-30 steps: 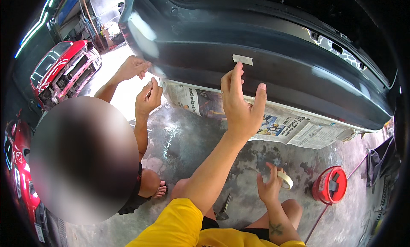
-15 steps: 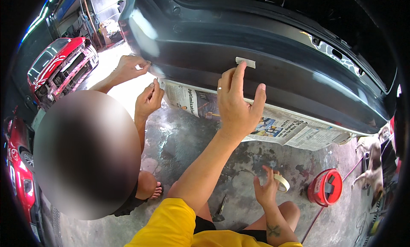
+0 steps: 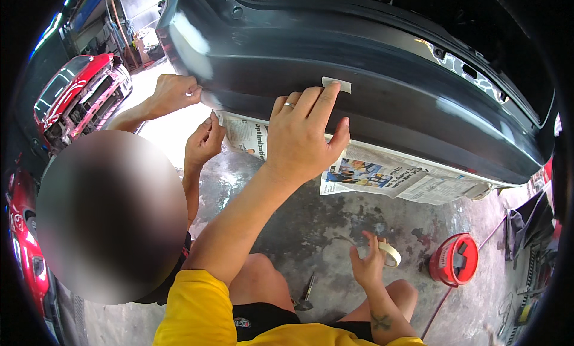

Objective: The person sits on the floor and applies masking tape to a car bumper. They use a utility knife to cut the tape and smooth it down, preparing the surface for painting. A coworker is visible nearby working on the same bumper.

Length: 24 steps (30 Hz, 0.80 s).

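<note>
Nearest to you: your right hand (image 3: pixel 369 263) is low, above your right knee, with the thumb and fingers closed around a roll of masking tape (image 3: pixel 389 253). The roll sits at the fingertips, on the side of the hand away from you, and hangs above the stained concrete floor (image 3: pixel 311 226) without touching it. Just left of that knee, a small dark tool (image 3: pixel 304 297) lies on the floor; its kind cannot be told.

Further out: your left hand (image 3: pixel 302 137) is raised, fingers spread and loose, gripping nothing. The index and middle fingertips (image 3: pixel 329 90) press against the dark grey car bumper (image 3: pixel 382 101). A short pale strip of tape (image 3: pixel 336 84) is stuck on the bumper, touching those fingertips on their upper right side. The thumb points right, apart from the strip.

Below the bumper's lower edge, sheets of newspaper (image 3: pixel 371 173) hang along it, partly behind your left hand.

To your left, another person crouches beside you. Both of that person's hands (image 3: pixel 173 92) work at the bumper's left end and at the edge of the newspaper there; their grip is too small to read.

On the floor to the right stands a red cord reel (image 3: pixel 454 259). Farthest, upper left: a red car (image 3: pixel 78 101).
</note>
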Motion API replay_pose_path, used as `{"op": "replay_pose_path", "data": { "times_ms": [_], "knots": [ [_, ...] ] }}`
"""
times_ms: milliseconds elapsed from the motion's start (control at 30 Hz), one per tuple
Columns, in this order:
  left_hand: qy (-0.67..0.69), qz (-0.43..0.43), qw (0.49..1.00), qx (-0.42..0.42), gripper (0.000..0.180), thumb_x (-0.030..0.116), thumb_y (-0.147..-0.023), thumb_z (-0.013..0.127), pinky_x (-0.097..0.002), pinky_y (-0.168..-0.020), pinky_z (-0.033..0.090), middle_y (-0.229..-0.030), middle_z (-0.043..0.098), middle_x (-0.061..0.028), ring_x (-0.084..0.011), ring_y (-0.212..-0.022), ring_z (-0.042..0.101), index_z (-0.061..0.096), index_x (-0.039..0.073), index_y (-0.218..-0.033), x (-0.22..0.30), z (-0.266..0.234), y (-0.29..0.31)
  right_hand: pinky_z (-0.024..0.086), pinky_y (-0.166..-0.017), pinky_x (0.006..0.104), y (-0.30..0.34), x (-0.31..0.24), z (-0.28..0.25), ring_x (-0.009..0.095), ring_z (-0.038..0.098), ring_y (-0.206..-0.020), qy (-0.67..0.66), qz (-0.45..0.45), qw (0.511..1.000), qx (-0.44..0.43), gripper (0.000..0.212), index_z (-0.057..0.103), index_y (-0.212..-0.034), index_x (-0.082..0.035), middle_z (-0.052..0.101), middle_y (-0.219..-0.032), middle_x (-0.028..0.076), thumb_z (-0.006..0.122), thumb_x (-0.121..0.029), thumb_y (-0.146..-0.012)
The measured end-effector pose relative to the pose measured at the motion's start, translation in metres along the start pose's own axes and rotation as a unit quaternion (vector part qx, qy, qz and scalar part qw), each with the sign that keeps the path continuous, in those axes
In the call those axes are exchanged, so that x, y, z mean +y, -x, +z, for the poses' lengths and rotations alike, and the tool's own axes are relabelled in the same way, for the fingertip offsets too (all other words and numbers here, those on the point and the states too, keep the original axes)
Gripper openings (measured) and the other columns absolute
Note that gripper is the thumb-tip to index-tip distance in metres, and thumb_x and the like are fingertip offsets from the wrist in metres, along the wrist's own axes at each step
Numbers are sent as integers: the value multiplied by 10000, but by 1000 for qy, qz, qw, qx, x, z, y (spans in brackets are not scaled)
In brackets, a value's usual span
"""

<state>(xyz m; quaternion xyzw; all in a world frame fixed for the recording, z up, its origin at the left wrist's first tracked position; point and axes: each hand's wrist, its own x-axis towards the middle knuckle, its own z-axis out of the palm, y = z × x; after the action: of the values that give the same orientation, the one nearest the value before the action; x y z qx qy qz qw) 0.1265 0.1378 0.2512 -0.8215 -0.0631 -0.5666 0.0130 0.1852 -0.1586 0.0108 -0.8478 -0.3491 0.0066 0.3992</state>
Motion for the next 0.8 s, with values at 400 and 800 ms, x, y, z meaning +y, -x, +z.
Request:
{"op": "replay_pose_path", "data": {
  "times_ms": [400, 800],
  "knots": [
    [-174, 109, 977, -52, 533, 217, -841, 811, -418, -827, 476, -1021, 658, -59, -261, -940, 636, 714, 166, -1363, -10, -22, -15, 447, -940, 578, -2, -8, -5, 476, 565, -1082, -25, 3, 1000, 1, 509, 640, -1346, -66, 599, -1135, 252, 813, -144, -873],
    [-1, -55, 998, 41, 371, 105, -838, 831, -383, -715, 475, -876, 663, -51, -250, -800, 655, 784, 133, -1205, 13, -21, -7, 454, -942, 464, -3, -2, -13, 308, 538, -1025, -62, 37, 997, 25, 522, 657, -1340, -81, 578, -1127, 142, 823, -124, -847]
  ]
}}
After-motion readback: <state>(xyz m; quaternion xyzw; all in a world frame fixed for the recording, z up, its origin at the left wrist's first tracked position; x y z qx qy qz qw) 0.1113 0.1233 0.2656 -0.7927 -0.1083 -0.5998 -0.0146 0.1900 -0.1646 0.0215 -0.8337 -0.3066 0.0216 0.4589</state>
